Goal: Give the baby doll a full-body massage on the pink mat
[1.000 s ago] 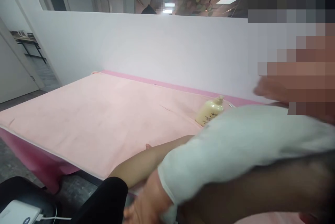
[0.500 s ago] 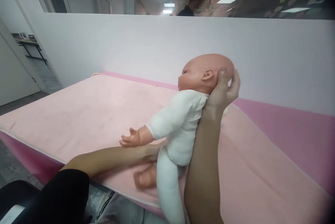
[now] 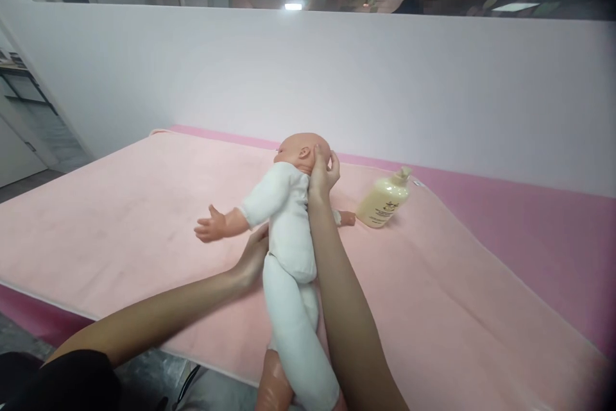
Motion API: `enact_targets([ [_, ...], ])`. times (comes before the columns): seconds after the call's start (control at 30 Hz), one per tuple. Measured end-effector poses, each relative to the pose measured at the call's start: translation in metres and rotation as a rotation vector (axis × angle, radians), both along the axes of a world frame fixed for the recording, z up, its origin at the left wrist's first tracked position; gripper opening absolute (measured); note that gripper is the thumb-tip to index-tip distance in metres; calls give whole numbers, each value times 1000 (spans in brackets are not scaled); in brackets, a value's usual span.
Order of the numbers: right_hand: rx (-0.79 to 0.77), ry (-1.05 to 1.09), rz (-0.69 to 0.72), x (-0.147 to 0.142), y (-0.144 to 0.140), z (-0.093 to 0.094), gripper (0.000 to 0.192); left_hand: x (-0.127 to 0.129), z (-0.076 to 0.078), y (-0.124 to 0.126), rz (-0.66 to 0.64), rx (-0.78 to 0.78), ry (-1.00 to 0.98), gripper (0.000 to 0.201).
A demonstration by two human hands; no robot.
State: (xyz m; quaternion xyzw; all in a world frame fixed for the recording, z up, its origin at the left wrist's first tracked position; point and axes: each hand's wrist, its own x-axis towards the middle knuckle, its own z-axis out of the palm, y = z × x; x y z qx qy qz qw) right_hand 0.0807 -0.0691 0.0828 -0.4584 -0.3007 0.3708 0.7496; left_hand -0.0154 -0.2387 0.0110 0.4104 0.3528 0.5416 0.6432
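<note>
The grip of the right hand (image 3: 327, 174) is closed on the back of a baby doll's head, thumb behind the ear. The left hand (image 3: 253, 258) touches the side of the white-bodied doll (image 3: 291, 225); its fingers are hidden, so whether they are closed cannot be told. The doll is over the pink-covered worktop (image 3: 120, 206), legs toward the viewer. A pale yellow pump bottle (image 3: 384, 202) is just beside its far hand. Behind is a white wall (image 3: 366, 77).
</note>
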Motion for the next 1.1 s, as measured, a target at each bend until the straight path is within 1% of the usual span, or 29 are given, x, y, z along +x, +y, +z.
enact_targets([
  [0.1,-24,-46,-13,-13,2,-17,76,-12,2,6,137,-85,-87,36],
  [0.17,-44,-102,-19,-22,2,-30,77,-20,8,10,175,-129,-147,41],
  [0.27,-72,-196,-11,-31,6,-48,78,-29,17,13,196,-166,-163,51],
  [0.37,-119,-263,8,-33,12,-60,78,-37,22,15,164,-142,-38,58],
  [0.47,-214,-294,48,-29,19,-66,78,-46,21,20,126,-43,131,62],
  [0.57,-287,-365,80,-26,22,-67,75,-57,15,31,97,29,254,56],
  [0.67,-339,-521,107,-28,20,-64,74,-69,9,43,65,71,317,58],
  [0.77,-372,-687,116,-32,11,-63,73,-83,2,56,1,89,377,60],
  [0.87,-301,-826,106,-32,-2,-68,73,-94,-5,65,-15,153,485,54],
  [0.93,-220,-906,123,-28,-14,-73,71,-97,-9,67,28,238,581,47],
  [1.0,-96,-957,150,-22,-29,-73,67,-96,-13,66,110,339,717,42],
  [1.03,-8,-967,162,-18,-40,-70,62,-94,-15,65,169,389,812,40],
  [1.1,213,-937,175,-12,-67,-55,46,-91,-19,61,301,457,1058,38],
])
